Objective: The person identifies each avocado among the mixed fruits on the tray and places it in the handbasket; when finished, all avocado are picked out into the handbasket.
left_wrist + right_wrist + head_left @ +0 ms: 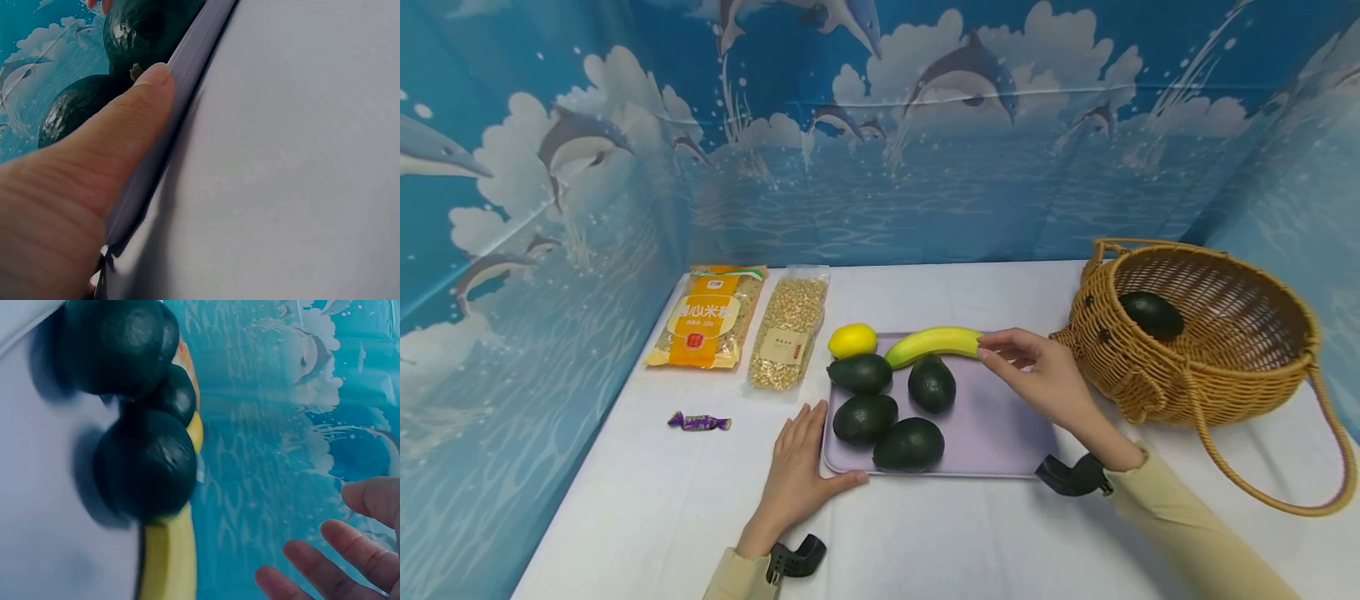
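Left hand (797,467): lies along the tray's left edge, fingers straight, thumb out at its near-left corner; I hold nothing in it.
Tray (1000,425): landmark; sits on the white surface (647,533).
Near avocados: front avocado (908,445) by the tray's near rim, second avocado (865,419) just left and behind. Both outside the basket; I count them as left to do.
Candy (699,422): left of the tray, purple wrapper, outside the basket.
Right hand (1047,379): over the tray's right half, fingers loosely spread, nothing gripped. Fingertips beside the banana's end; can't tell if I'm touching it.
Far avocados: third avocado (932,385) mid-tray, fourth avocado (860,374) at the tray's left side. Also left, I'd say.
Basket (1138,371): right of the tray, one avocado (1151,315) inside. My read: one of five avocados done, early stage.
Banana (936,342): along the tray's far rim, not basketed.
Lemon (852,341): tray's far-left corner, same status.
Bags: grain bag (788,333) and orange bag (706,317), beyond the tray's far-left corner, both outside the basket.
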Available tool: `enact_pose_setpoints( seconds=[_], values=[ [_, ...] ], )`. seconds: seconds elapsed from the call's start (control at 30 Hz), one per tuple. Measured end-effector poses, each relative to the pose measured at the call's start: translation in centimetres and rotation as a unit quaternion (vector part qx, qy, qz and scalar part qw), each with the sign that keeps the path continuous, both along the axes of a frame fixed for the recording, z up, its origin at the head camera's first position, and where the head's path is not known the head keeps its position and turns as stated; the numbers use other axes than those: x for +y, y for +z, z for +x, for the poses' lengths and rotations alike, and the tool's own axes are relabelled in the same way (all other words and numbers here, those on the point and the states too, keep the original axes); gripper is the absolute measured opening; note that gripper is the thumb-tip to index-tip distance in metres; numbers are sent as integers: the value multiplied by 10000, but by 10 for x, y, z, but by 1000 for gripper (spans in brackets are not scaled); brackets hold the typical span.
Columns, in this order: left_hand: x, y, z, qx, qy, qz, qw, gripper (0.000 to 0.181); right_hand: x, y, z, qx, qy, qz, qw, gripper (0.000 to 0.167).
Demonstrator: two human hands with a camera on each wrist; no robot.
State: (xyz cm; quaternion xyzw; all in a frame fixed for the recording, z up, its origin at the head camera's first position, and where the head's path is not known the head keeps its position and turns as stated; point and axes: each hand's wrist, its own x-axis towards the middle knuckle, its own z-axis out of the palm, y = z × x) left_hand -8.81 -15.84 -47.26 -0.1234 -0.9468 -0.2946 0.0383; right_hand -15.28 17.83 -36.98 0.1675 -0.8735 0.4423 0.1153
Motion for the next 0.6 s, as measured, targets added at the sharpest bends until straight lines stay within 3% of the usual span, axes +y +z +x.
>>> enact_pose_setpoints(
  seconds=[0.3,0.6],
  values=[
    [0,1,0,-74,14,-19,10000,115,-27,-19,-12,-387,187,-169,9989,34],
    [0,1,1,-99,21,-9,9999,115,-46,-33,-16,-720,247,120,9970,55]
  ],
)
